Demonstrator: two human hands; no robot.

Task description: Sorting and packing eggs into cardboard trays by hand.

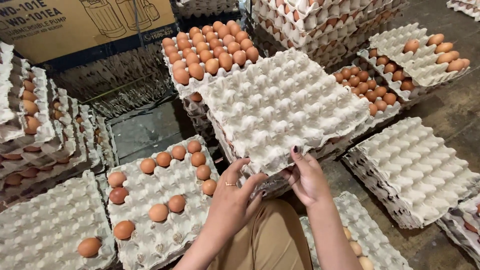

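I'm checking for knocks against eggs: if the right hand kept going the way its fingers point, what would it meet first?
The right hand points up and away, fingers already on the near edge of the empty grey egg tray. It would meet that tray first; no eggs on it, though depth is uncertain.

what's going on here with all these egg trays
A person sits among stacks of grey pulp egg trays. Both hands grip the near edge of an empty tray on top of a stack: the left hand and the right hand. To the left lies a partly filled tray of brown eggs; a full tray sits behind.
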